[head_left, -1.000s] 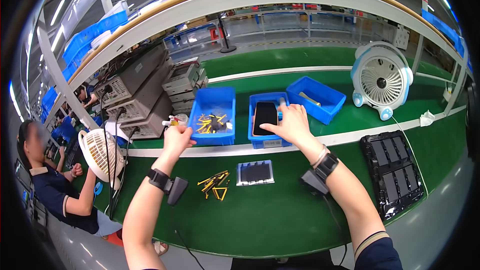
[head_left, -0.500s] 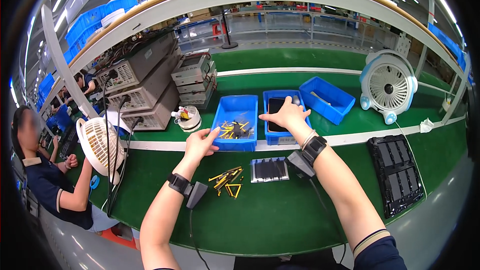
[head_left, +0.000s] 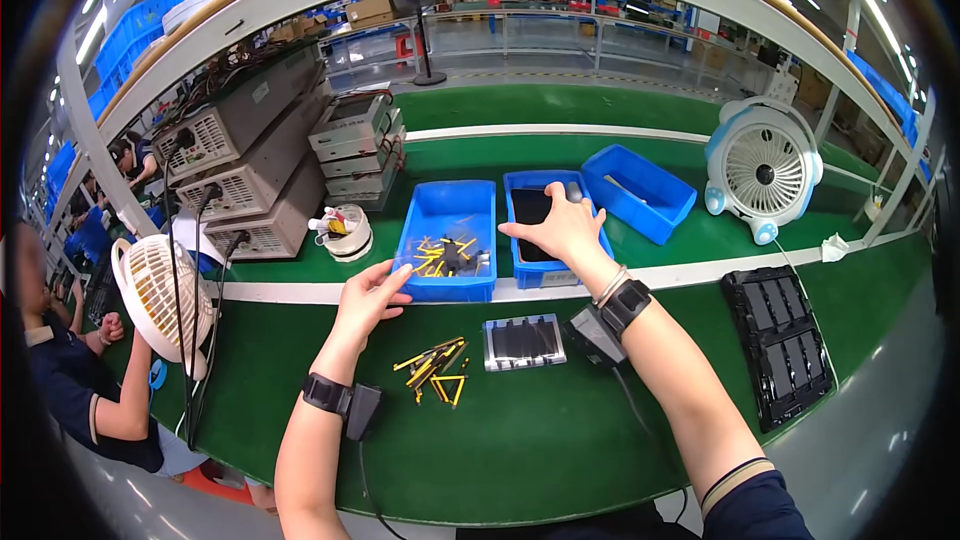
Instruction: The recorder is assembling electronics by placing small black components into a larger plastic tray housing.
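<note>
My left hand is at the near left corner of a blue bin, thumb and fingers apart and touching its wall. Yellow-and-black strips and a small dark piece lie inside that bin. Over the blue bin beside it, my right hand spreads its thumb and fingers above a dark flat panel. Whether the fingertips touch the panel is hard to see. Nearer me lie a loose pile of yellow-and-black strips and a clear tray with black pieces in it.
A third blue bin stands angled at the right, near a white-and-blue fan. A black slotted tray lies at the right edge. Stacked grey devices, a round white container and another fan stand left, near a seated person.
The view has shifted, so the bench contents appear further left. My right hand has moved slightly relative to the middle bin, and more of the dark panel shows. My left hand stays at the bin corner.
</note>
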A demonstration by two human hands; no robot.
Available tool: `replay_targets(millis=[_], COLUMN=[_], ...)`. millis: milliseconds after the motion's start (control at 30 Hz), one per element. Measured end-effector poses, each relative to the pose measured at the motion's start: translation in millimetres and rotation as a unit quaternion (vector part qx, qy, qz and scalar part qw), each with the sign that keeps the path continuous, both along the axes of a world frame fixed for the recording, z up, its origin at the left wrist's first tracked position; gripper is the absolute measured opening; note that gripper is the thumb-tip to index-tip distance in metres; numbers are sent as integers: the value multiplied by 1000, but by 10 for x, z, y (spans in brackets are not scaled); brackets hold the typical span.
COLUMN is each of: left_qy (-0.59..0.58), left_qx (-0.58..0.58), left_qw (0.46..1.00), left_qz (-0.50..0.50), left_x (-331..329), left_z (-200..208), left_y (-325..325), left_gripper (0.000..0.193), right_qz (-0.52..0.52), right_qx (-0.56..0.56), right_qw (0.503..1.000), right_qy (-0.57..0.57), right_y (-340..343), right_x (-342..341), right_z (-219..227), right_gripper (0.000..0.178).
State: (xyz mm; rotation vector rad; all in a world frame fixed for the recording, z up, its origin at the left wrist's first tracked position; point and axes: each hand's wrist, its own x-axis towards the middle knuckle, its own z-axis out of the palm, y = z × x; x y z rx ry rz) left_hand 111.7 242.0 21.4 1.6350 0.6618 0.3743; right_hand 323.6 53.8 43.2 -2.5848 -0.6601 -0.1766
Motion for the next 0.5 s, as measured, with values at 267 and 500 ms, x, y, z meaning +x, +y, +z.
replay_targets(millis=[267,500], left_qy=[-186,-146], left_qx=[82,574], left_qw=[977,805], left_qz=[69,-35], left_x=[-24,41], left_z=[-189,34], left_y=[85,-149], left_gripper=[12,11], right_qz=[117,153], right_qx=[67,-1], right_qw=[983,980], right_qy=[-128,-131], right_y=[-479,-446], right_x=[529,651], right_z=[-37,-333], right_gripper=[19,22])
